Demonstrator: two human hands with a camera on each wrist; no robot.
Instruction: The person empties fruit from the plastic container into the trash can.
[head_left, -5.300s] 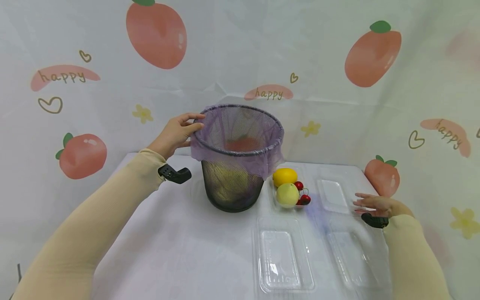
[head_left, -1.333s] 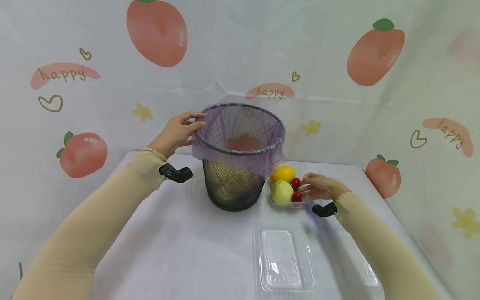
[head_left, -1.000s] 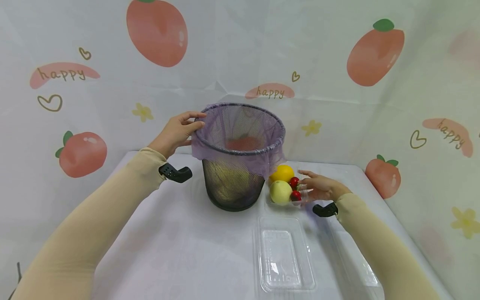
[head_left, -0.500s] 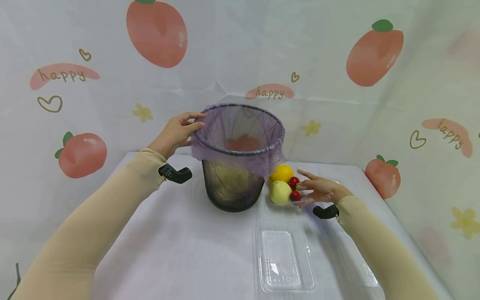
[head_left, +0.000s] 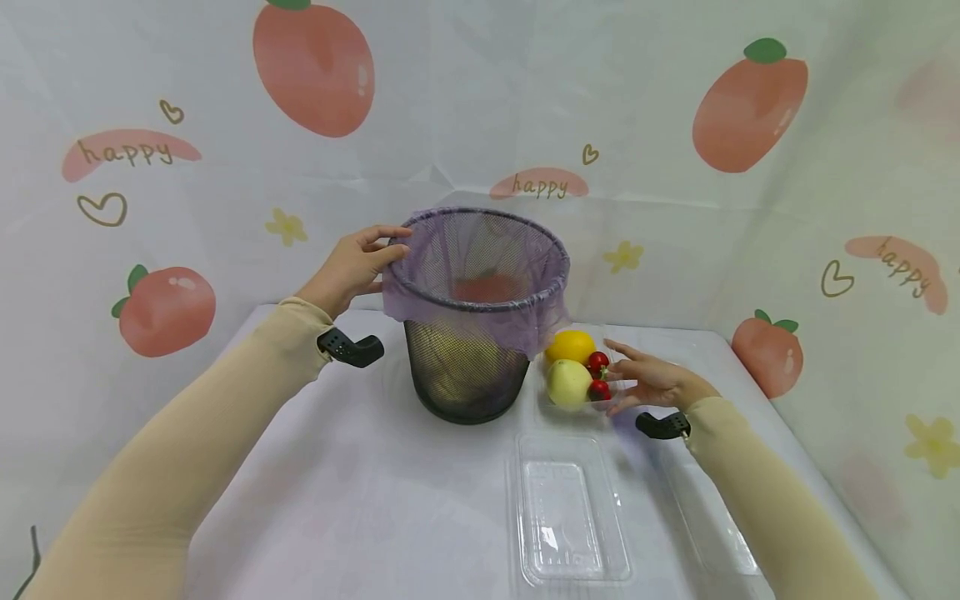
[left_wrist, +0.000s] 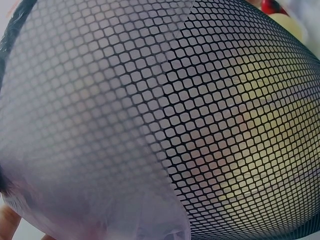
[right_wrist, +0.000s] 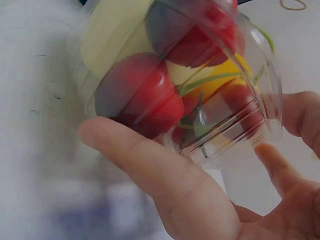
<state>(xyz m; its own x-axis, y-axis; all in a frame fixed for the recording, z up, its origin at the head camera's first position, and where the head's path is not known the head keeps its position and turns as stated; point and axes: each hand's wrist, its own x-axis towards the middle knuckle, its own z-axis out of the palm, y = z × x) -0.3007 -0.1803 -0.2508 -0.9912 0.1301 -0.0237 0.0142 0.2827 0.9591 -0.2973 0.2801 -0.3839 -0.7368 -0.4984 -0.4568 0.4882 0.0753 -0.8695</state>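
Observation:
At the left of a black mesh wastebasket [head_left: 457,387], my left hand [head_left: 347,265] grips the rim, thumb outside and fingers over the edge. A purple bag [head_left: 517,329] lines the basket and folds down over its rim; the left wrist view is mostly mesh and bag. My right hand [head_left: 656,381] holds the right side of a clear plastic box [right_wrist: 270,90], thumb along the near side and fingers at the far side. Inside lie a lemon [head_left: 572,344], a round pale yellow-green fruit [head_left: 569,384] and red cherries [right_wrist: 142,95] with green stems.
In front of the fruit box lies a clear plastic tray [head_left: 562,517]. Another clear tray [head_left: 712,525] is partly covered by my right forearm. The white tabletop [head_left: 360,500] meets a backdrop [head_left: 450,100] printed with fruit.
My right hand came in from the right side to the fruit box. The box first shifted left, then a little back to the right with the hand. My left hand stays put.

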